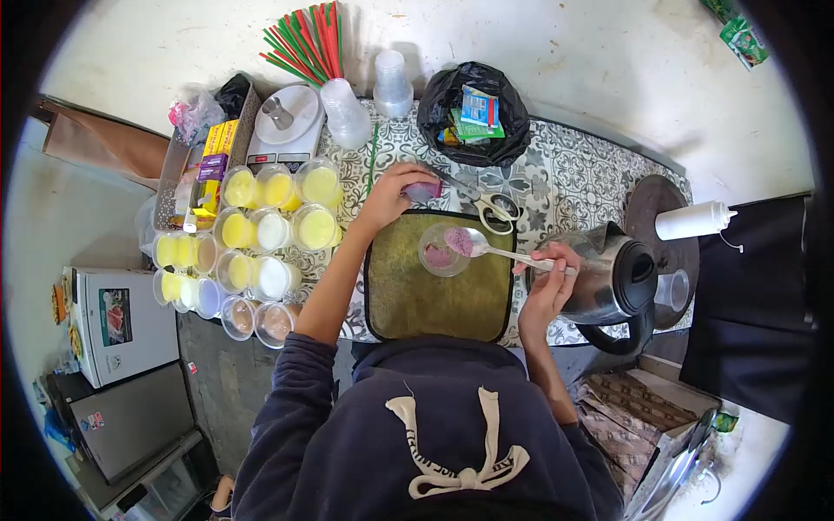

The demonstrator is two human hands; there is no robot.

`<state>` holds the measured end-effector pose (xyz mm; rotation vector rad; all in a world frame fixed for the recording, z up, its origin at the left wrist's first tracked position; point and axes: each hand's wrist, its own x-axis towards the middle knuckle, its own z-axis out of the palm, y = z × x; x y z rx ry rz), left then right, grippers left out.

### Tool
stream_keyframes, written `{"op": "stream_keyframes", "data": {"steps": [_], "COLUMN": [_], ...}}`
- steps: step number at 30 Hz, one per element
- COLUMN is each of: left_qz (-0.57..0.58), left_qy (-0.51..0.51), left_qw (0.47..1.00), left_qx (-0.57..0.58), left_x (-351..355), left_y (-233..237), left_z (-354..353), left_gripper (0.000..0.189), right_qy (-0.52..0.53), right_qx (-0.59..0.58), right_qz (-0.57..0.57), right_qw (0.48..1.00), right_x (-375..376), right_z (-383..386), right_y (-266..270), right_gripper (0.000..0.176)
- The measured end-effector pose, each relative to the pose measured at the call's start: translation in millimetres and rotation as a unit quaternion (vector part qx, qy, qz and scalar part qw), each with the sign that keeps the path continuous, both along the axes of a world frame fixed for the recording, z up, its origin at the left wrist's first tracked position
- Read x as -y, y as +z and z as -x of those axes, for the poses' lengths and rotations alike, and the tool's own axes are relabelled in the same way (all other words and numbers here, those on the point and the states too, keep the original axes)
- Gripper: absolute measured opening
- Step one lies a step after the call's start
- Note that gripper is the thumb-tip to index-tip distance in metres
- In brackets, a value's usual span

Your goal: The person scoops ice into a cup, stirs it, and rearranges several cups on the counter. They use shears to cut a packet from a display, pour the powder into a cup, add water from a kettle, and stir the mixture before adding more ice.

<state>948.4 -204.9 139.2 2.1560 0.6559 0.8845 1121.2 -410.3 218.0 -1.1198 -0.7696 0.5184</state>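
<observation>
- Your right hand (549,276) is out near the right edge of the desk (573,174), with its fingers clamped on the handle of the long metal spoon (499,252).
- The spoon's bowl is heaped with purple powder and sits right over the rim of the small clear plastic cup (434,259). That cup already has some purple powder in the bottom.
- The cup stands on the olive-green mat with black trim (439,300), close to the mat's far edge, roughly mid-desk in front of you.
- Your left hand (391,195) is just past the mat's far left corner, fingers curled shut around a small purple packet (424,190).
- The white-handled scissors (491,207) lie just beyond the mat's far right corner, near the spoon.
- The stainless steel kettle with a black lid (608,278) is right beside your right hand, at the desk's right edge.
- The clear lidded cups with yellow and white fillings (261,226) are bunched up along the left edge.
- The black plastic bag (473,113) sits at the far edge, with the white kitchen scale (287,126) at the far left corner.
</observation>
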Motion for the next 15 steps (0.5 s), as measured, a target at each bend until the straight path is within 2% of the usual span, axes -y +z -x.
{"op": "stream_keyframes", "data": {"steps": [3,5,6,7,8,10,11,12,13,14,15], "left_qz": [0.054,0.047,0.047,0.024,0.002,-0.018,-0.039,-0.039,-0.016,0.007,0.008], "left_qy": [-0.027,-0.046,-0.045,-0.054,-0.064,-0.044,-0.025,-0.026,-0.003,0.020,0.020], "left_qw": [0.998,0.995,0.995,0.990,0.983,0.975,0.965,0.965,0.965,0.963,0.963], "left_qx": [-0.024,-0.076,-0.077,-0.125,-0.173,-0.216,-0.258,-0.259,-0.263,-0.267,-0.268], "left_x": [2.2,2.4,3.0,4.1,5.5,14.0,20.3,30.4,43.5,55.2,65.2], "left_y": [-0.6,-2.0,-0.7,0.5,1.6,4.5,5.8,17.6,36.5,47.3,48.5], "left_z": [2.8,5.6,7.8,10.7,13.8,21.8,24.6,26.8,29.8,32.5,33.8], "left_gripper": [0.056,0.063,0.063,0.069,0.076,0.080,0.089,0.089,0.094,0.103,0.103], "right_qy": [0.018,0.028,0.039,0.050,0.050,0.106,0.106,0.134,0.160,0.160,0.171], "right_qx": [0.031,0.053,0.103,0.152,0.151,0.254,0.253,0.316,0.376,0.374,0.405], "right_qz": [0.035,0.054,0.043,0.033,0.033,0.063,0.064,0.083,0.102,0.102,0.089], "right_qw": [0.999,0.997,0.993,0.987,0.987,0.959,0.959,0.936,0.907,0.908,0.894], "right_x": [3.0,2.3,-0.3,-1.8,-2.0,-0.7,0.3,1.2,1.1,-0.3,-2.0], "right_z": [1.2,2.5,4.5,6.1,7.1,8.6,9.3,10.2,11.3,12.4,13.7], "right_y": [-4.1,-3.7,-1.4,-0.3,-1.0,-2.7,-2.9,-3.2,-3.6,-4.5,-5.9], "right_gripper": [0.024,0.024,0.023,0.023,0.023,0.021,0.021,0.021,0.025,0.025,0.031]}}
